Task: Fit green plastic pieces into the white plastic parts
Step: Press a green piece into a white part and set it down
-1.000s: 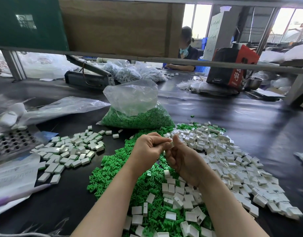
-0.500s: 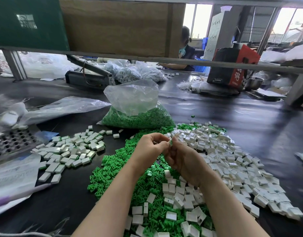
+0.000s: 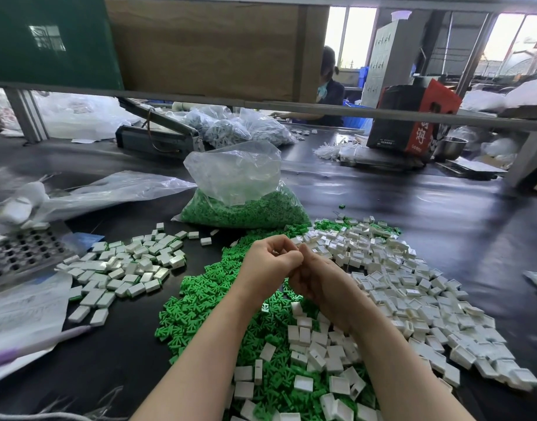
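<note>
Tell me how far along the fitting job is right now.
Early on, it seems. Done: a small pile of finished-looking white parts sits at left, some with green edges showing. In hand: left hand and right hand meet, fingers curled together; the piece between them is hidden. Left: a large spread of empty white parts, loose green pieces, and a bag of green pieces.

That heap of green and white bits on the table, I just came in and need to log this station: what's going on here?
A person is putting small plastic parts together by hand. The left hand and right hand meet above the green pieces, fingers curled close together, but what they pinch is hidden. Loose white parts lie to the right, another batch of white blocks to the left, and a bag of green pieces stands behind.
</note>
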### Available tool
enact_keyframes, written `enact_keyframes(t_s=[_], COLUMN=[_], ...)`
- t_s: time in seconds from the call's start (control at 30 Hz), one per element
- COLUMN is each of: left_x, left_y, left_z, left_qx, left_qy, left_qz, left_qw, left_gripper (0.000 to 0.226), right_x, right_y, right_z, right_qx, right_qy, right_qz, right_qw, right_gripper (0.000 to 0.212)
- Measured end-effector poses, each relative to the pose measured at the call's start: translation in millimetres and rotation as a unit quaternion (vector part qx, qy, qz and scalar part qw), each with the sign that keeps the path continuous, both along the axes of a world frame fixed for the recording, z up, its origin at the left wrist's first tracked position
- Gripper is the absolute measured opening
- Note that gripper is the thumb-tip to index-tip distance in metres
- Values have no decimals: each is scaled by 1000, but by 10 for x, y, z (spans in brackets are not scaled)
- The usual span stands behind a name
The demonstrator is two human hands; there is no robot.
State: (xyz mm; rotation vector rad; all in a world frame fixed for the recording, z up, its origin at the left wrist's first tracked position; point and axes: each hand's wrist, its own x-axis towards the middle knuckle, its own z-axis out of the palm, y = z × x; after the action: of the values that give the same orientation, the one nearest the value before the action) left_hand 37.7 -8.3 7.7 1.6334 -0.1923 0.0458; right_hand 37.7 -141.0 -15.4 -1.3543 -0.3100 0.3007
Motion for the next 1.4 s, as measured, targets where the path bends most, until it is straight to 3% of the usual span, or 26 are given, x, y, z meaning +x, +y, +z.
enact_keyframes(t_s=[0.17,0.3,0.4,0.57,0.73,0.83,1.03,1.17,1.27,1.4], left_x=[-5,-11,-5,-12,4,36,65,108,166,178], left_y=[-17,-12,2,-8,14,60,143,326,607,1039], left_z=[-5,-26,-46,-42,-14,-30,-32,5,12,-90], left_qx=[-18,-21,-21,-14,-28,-40,-13,14,92,269], left_qy=[11,9,4,-2,3,12,9,14,7,1], left_qz=[-14,-16,-19,-17,-22,-33,-51,-10,85,260], left_qw=[1000,1000,1000,1000,999,999,999,1000,992,927], left_gripper=[14,5,15,8,9,17,9,6,6,16], right_x=[10,18,25,14,22,23,23,37,62,90], right_y=[-27,-43,-39,-36,16,26,7,-43,-81,-124], right_z=[-19,-38,-44,-38,-28,-17,8,26,22,32], right_qx=[24,2,-11,-27,-34,-36,-35,-61,-117,-205], right_qy=[-3,-22,-34,-46,-44,-53,-40,-66,-104,-149], right_qz=[12,-2,-15,-21,-63,-65,-85,-149,-210,-299], right_qw=[1000,1000,999,998,996,996,995,985,965,920], right_gripper=[40,30,27,26,52,51,53,44,37,29])
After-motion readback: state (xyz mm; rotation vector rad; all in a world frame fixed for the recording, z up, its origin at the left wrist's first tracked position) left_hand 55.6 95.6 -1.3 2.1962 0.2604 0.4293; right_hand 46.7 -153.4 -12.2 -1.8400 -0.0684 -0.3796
